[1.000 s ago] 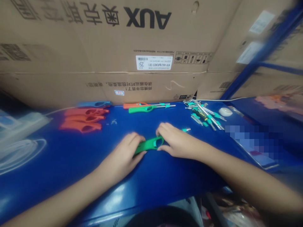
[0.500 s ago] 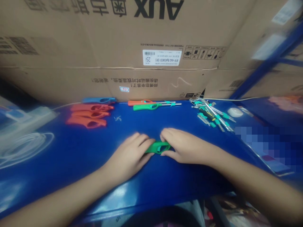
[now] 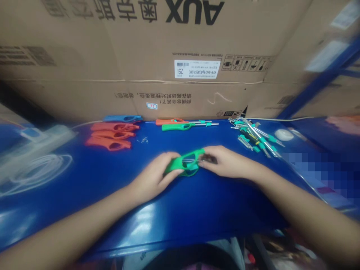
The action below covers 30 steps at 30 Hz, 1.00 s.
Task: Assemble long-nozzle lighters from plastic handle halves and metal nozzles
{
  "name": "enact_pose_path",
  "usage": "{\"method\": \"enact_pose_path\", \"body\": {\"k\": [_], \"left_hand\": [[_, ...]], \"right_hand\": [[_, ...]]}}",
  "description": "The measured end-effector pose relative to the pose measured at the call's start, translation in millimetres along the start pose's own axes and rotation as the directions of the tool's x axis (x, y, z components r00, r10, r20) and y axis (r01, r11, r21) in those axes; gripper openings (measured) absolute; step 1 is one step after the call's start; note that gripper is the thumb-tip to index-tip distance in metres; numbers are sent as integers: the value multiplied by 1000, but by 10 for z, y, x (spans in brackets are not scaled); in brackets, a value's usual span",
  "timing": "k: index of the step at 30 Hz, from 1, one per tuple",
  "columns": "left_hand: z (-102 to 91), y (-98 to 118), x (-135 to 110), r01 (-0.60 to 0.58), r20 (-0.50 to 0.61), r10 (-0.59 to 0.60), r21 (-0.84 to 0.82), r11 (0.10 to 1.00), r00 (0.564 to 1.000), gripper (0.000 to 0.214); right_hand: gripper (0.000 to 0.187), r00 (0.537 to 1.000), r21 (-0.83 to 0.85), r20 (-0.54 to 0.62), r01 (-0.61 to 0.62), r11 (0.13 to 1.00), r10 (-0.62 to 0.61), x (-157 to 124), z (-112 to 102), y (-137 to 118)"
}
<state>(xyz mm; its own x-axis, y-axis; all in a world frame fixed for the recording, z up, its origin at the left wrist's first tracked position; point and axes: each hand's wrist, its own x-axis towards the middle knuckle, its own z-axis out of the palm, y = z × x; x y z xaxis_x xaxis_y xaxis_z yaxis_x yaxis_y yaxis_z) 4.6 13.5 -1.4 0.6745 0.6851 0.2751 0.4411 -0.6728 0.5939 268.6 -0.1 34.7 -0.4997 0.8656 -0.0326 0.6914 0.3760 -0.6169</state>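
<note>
1. Cord [image 3: 57, 165] lies in loose white loops at far left; a wide swing of my left forearm [image 3: 92, 213] could snag it.

2. Three red handles [image 3: 108, 143] sit side by side with a blue handle [image 3: 120, 118] behind; bumped, the row could slide apart.

3. Tiny pale bits [image 3: 144, 140] lie scattered just beside them. Light as they seem, a brushing cuff of air or knuckle might lose them.

4. My left hand [image 3: 154, 174] pinches the left end of a green handle [image 3: 176, 164], thumb in front, fingers behind. Too hard a squeeze could twist the shell.

5. That green handle is between my hands, over the middle of the blue table [image 3: 174, 206]; whether it touches the surface, I cannot tell. Two green rims show, one below the other, as if halves were parted. Uneven pulling could spill the teal piece [image 3: 194, 167] inside.

6. Finished-looking lighters [image 3: 177, 127], one orange, one green, lie behind, well apart.

7. My right hand [image 3: 230, 161] has thumb and fingers pinched around a blurred dark piece [image 3: 210, 159] at the handle's right end. A slip there could bend the thin line crossing the loop.

8. Metal tubes [image 3: 260, 138] lie heaped at right; a stray elbow could roll them.
</note>
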Motion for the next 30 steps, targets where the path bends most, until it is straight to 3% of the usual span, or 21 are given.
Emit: {"method": "enact_pose_path", "body": {"k": [3,5,10,13,19,21,25,30], "left_hand": [[0,-7,-6,72,-65,-79,-107,992,995,29],[9,-3,-14,88,-114,-109,-178,980,988,26],[18,-31,-7,21,-270,-143,-408,913,952,21],[-33,-62,-2,6,-333,-149,-396,918,931,14],[-106,4,-18,158,-180,-153,14,987,972,10],[-80,26,-12,157,-128,-143,102,982,981,22],[-30,-2,5,105,-9,-105,168,980,994,30],[-43,-37,-3,75,2,-76,164,984,997,26]], "right_hand": [[17,1000,106,10,-6,994,5,30,3,31],[20,1000,81,-4,27,996,-26,32,13,28],[26,989,-185,-38,133,974,-142,12,39,-2],[25,989,-378,-35,118,918,-141,-8,46,-18],[25,986,-460,-7,143,876,-165,-13,67,-54],[25,983,-466,9,164,870,-181,-3,77,-54],[29,977,-468,16,193,862,-210,4,89,-41],[29,975,-487,-16,186,854,-221,-18,70,-39]]}}
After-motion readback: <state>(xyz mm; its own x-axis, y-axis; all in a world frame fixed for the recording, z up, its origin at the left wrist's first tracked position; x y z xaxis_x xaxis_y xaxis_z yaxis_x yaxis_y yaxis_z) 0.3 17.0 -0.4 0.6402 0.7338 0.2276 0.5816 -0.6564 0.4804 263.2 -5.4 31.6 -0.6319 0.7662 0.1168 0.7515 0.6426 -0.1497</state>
